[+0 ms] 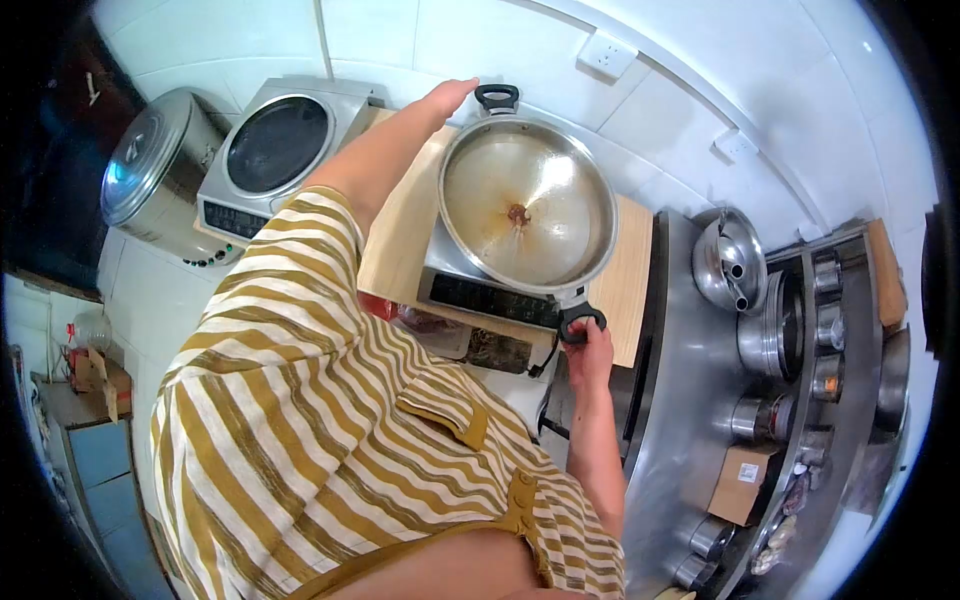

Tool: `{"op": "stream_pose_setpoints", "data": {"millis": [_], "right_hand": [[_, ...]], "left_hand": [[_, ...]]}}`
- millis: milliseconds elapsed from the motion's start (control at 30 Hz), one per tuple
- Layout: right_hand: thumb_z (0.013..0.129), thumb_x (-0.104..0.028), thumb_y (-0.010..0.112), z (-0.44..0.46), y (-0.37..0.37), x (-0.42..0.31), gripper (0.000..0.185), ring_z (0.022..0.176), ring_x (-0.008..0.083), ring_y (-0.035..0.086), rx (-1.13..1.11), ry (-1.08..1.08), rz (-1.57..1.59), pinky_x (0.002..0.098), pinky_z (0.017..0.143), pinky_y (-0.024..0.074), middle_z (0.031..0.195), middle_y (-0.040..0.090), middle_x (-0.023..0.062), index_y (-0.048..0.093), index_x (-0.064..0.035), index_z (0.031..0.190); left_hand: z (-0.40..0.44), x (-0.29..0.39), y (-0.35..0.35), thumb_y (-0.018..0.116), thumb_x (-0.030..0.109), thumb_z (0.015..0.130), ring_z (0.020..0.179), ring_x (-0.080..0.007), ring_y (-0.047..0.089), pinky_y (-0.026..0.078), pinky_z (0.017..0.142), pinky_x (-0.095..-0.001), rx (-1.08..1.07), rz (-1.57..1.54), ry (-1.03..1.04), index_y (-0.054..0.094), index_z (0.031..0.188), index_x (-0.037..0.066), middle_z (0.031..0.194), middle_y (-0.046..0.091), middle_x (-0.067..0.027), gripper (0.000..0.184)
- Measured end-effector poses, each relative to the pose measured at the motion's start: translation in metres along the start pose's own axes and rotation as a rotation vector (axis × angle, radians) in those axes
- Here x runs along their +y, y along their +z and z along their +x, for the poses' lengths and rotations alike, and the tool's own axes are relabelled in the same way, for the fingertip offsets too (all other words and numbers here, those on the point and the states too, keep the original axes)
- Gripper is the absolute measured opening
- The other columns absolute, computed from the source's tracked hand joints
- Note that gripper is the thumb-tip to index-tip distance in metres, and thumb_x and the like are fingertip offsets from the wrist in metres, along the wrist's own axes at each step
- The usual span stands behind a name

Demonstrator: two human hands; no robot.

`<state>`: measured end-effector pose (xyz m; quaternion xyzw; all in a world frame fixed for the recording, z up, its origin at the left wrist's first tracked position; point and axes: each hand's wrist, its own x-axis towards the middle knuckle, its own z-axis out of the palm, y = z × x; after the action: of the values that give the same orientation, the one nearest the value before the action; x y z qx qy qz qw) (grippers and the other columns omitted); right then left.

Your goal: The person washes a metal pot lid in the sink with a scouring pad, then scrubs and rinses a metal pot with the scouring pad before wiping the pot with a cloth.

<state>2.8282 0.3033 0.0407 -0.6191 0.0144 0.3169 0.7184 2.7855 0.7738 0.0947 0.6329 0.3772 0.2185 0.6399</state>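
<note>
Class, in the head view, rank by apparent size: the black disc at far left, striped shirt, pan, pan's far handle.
1. Striped shirt
2. Pan
3. Black disc
4. Far handle

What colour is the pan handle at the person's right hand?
Black; the pan handle shows best in the head view.

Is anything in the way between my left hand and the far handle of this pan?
Nothing visible is. Your left hand is right beside the far black handle of the pan, and no object shows between them. Whether your fingertips touch the handle is hard to tell.
</note>
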Motion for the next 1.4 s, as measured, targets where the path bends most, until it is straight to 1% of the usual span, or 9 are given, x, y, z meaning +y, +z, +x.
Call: {"op": "stream_pose_setpoints", "data": {"millis": [167,267,633,833,933,967,1100,1167,1400], "right_hand": [[0.09,-0.016,0.05,-0.002,0.006,0.005,0.006,0.064,0.0133,0.053,0.131,0.011,0.07,0.029,0.06,0.0464,0.07,0.054,0.0022,0.048,-0.0109,0.09],[0.089,-0.018,0.053,-0.004,0.012,0.006,0.009,0.062,0.0121,0.053,0.195,0.041,0.135,0.026,0.057,0.0457,0.067,0.054,0.0013,0.049,-0.01,0.089],[0.092,-0.017,0.046,-0.026,0.008,-0.014,0.015,0.054,0.0101,0.038,0.184,-0.214,0.092,0.0245,0.052,0.0346,0.06,0.039,-0.0021,0.043,-0.01,0.079],[0.091,-0.014,0.046,-0.068,0.005,-0.027,0.011,0.056,0.0091,0.037,-0.084,-0.306,0.047,0.0256,0.052,0.0343,0.062,0.038,-0.0015,0.044,-0.0086,0.082],[0.088,-0.018,0.051,-0.077,0.014,-0.016,0.014,0.057,0.0101,0.043,-0.308,-0.236,-0.02,0.0243,0.055,0.0379,0.066,0.047,0.0018,0.046,-0.0049,0.091],[0.088,-0.016,0.051,-0.095,0.031,-0.021,0.012,0.055,0.0104,0.039,-0.314,-0.168,-0.046,0.0263,0.053,0.0352,0.062,0.039,-0.0003,0.043,-0.0065,0.086],[0.091,-0.017,0.047,-0.118,0.05,0.028,0.015,0.056,0.0112,0.04,-0.717,-0.014,-0.013,0.0252,0.055,0.036,0.062,0.04,0.0001,0.041,-0.0065,0.082],[0.091,-0.018,0.047,-0.138,0.055,0.054,0.015,0.056,0.0111,0.039,-0.851,0.132,-0.047,0.0249,0.054,0.0354,0.063,0.04,-0.0002,0.042,-0.0065,0.082],[0.09,-0.017,0.049,-0.254,0.074,0.127,0.012,0.054,0.0077,0.036,-1.158,0.316,-0.222,0.0231,0.05,0.0335,0.063,0.039,-0.0026,0.044,-0.0081,0.083]], "left_hand": [[0.063,-0.019,0.022,0.052,0.041,0.084,0.099,-0.0254,0.051,0.044,0.082,-0.0404,0.021,-0.141,-0.075,0.056,0.106,0.0,0.111,0.054,-0.0154,0.047],[0.097,-0.035,0.026,0.059,0.025,0.083,0.054,-0.0157,0.052,0.043,0.042,-0.0271,-0.027,-0.38,-0.123,0.057,0.08,0.005,0.069,0.057,-0.0047,0.02],[0.042,-0.015,-0.023,0.063,0.022,0.08,0.056,-0.0129,0.051,0.043,0.047,-0.0276,0.054,-0.503,-0.051,0.056,0.071,0.011,0.064,0.053,-0.0016,0.015],[-0.122,-0.01,-0.14,0.063,0.026,0.08,0.067,-0.0102,0.046,0.034,0.053,-0.0262,0.077,-0.685,-0.002,0.057,0.081,0.015,0.059,0.05,0.0046,0.012],[-0.247,-0.019,-0.198,0.063,0.024,0.081,0.09,-0.0231,0.05,0.041,0.081,-0.0331,0.405,-0.856,-0.063,0.06,0.107,0.009,0.107,0.054,-0.0068,0.03],[-0.276,-0.043,-0.24,0.062,0.023,0.082,0.093,-0.0242,0.051,0.04,0.089,-0.037,0.431,-0.831,0.014,0.06,0.106,0.008,0.105,0.057,-0.0069,0.028],[-0.456,-0.093,-0.306,0.062,0.022,0.083,0.062,-0.0107,0.049,0.037,0.06,-0.0247,0.601,-0.739,0.106,0.062,0.089,0.013,0.06,0.052,0.0048,0.01],[-0.545,-0.104,-0.294,0.062,0.023,0.083,0.051,-0.0078,0.041,0.033,0.053,-0.0221,0.958,-0.704,0.016,0.06,0.079,0.015,0.051,0.042,0.0093,0.009],[-0.861,-0.223,-0.291,0.069,0.026,0.076,0.07,-0.0125,0.048,0.04,0.06,-0.0267,1.308,-0.743,0.012,0.062,0.08,0.012,0.076,0.054,-0.0011,0.017]]}}
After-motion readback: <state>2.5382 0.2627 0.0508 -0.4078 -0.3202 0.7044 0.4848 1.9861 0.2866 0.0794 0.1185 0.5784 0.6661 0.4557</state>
